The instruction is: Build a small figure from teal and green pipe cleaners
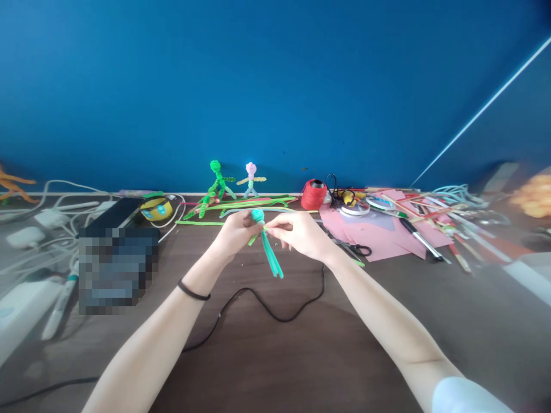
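Note:
My left hand (235, 232) grips a teal pipe-cleaner figure (267, 246) just below its coiled round head, with its long strands hanging down over the brown table (301, 355). A short green piece sticks out sideways by my fingers. My right hand (299, 234) pinches the figure at the neck from the right side. Both hands meet above the table's middle. A black band circles my left wrist.
A green pipe-cleaner figure (217, 183) and a pink-headed one (251, 179) stand against the blue wall. Loose pipe cleaners (249, 203), a red thread spool (313, 194), pink paper (379, 232), scissors (355, 248) and pens lie at the back right. A black cable (267, 307) snakes under my arms; white cables sit left.

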### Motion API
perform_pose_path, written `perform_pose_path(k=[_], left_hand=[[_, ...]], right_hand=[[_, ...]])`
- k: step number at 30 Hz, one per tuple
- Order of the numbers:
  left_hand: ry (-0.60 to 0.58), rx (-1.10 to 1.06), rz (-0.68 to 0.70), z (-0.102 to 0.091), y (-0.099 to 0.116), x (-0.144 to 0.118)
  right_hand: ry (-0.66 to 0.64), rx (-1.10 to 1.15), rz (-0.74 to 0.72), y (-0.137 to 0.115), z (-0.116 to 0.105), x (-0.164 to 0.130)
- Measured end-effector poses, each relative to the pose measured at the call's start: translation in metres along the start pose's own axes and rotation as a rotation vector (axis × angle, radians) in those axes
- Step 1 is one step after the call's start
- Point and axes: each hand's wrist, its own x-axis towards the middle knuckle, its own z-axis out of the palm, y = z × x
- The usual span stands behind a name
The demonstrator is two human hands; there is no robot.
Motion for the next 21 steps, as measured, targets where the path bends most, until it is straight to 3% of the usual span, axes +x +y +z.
perform_pose_path(k=[6, 13, 21], left_hand=[[-0.016, -0.227, -0.087, -0.005, -0.001, 0.003], [0.000, -0.388, -0.148, -0.006, 0.007, 0.002], [-0.132, -0.348, -0.092, -0.015, 0.012, 0.001]], right_hand=[[0.017, 0.114, 0.001, 0.005, -0.002, 0.004], [0.141, 0.250, -0.065, 0.006, 0.007, 0.006], [-0.014, 0.362, -0.043, 0.010, -0.004, 0.008]])
